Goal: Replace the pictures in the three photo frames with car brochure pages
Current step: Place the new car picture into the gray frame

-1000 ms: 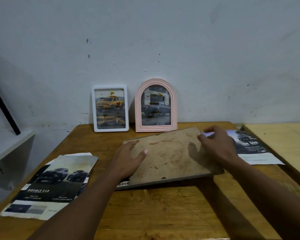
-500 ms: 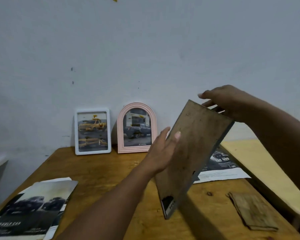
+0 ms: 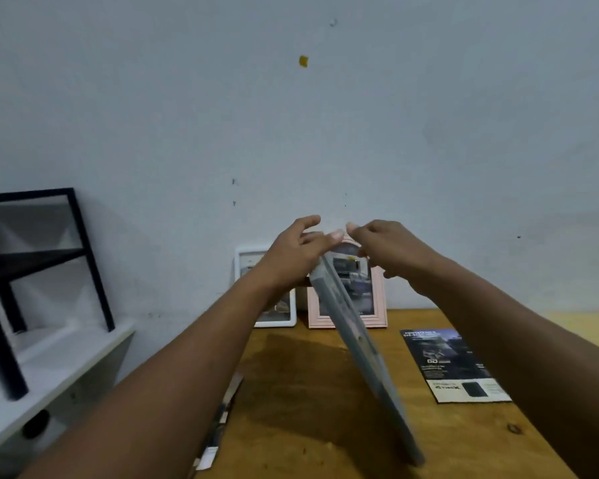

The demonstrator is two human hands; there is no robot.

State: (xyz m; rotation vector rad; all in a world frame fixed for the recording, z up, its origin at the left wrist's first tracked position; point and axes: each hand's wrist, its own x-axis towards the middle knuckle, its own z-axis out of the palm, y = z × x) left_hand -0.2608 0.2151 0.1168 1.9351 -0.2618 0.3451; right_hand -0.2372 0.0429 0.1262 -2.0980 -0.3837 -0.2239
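Setting: plain indoor room, most likely in a home; cannot fix it closer.

Evidence:
- The pale painted wall [image 3: 325, 133] is scuffed and specked, with one small yellow scrap [image 3: 303, 61] stuck high on it.
- A varnished wooden counter [image 3: 308, 392] stands against that wall.
- Two small decorative frames stand at its back edge: white frame [image 3: 277, 321], pink arched frame [image 3: 379, 299].
- A printed brochure page [image 3: 453, 364] lies flat on the counter.
- To the left, a white shelf [image 3: 59, 361] carries a black metal rack [image 3: 32, 259].
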